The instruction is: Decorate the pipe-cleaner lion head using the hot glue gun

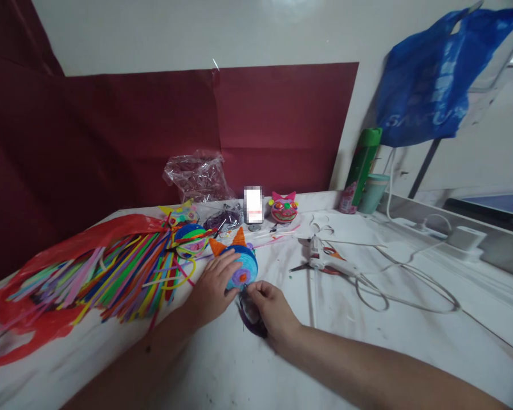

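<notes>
A round blue craft ball [248,262] with orange pointed ears and a purple-and-orange spot lies on the white table. My left hand [216,283] is closed around its left side, fingers over the top and thumb low at the front. Close to the ball's lower edge, my right hand [270,304] pinches the end of a dark strand, whose exact kind I cannot make out. A dark purple curved piece [251,326] hangs below these fingertips, partly hidden by the hand.
Colourful pipe cleaners [123,273] lie on red plastic [106,232] at left. Behind stand a multicoloured ball [190,239], a pink cat-eared head [283,208] and clear plastic wrap [199,176]. At right are a glue gun [331,259], scissors [301,266], cable [427,302], cup [374,193] and spray can [363,165].
</notes>
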Motion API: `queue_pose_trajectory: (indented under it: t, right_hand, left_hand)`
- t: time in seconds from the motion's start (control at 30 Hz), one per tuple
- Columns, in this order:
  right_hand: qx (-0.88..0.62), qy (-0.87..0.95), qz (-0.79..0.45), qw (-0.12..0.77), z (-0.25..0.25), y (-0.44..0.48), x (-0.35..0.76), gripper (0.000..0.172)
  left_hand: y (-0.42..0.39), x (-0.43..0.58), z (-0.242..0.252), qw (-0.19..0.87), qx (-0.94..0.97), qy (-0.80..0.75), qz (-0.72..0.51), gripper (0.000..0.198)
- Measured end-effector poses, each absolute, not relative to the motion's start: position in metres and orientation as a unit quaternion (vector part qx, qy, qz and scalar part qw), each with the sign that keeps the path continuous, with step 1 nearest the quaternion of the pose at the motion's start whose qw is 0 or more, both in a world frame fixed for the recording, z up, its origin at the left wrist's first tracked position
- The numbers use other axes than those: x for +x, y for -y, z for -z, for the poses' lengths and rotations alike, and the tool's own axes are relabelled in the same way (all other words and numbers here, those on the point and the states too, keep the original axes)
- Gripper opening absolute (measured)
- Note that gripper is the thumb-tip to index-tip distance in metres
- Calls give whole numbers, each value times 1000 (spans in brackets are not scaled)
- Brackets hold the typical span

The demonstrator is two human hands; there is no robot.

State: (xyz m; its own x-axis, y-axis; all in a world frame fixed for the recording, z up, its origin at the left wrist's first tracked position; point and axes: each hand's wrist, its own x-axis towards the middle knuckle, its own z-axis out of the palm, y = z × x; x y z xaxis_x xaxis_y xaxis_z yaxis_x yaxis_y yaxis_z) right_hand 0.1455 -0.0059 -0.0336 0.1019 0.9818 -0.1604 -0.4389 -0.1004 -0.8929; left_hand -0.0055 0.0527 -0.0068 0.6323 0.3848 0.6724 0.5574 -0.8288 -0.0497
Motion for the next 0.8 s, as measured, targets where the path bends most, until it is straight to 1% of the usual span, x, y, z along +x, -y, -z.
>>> queue_pose_trajectory:
  t: [0.27, 0.47, 0.8]
  right_hand:
    - [-456, 307, -587, 595, 37, 3, 148, 45]
    - [-459, 306, -585, 594, 37, 0, 148, 43]
    - [-463, 311, -583, 591, 34, 0, 147, 40]
  left_hand:
    - [-52, -1, -2, 111, -904, 256, 323, 43]
    - [-53, 2, -5, 125, -893, 250, 352, 25]
    - [-53, 4, -3, 126, -889, 247, 365, 21]
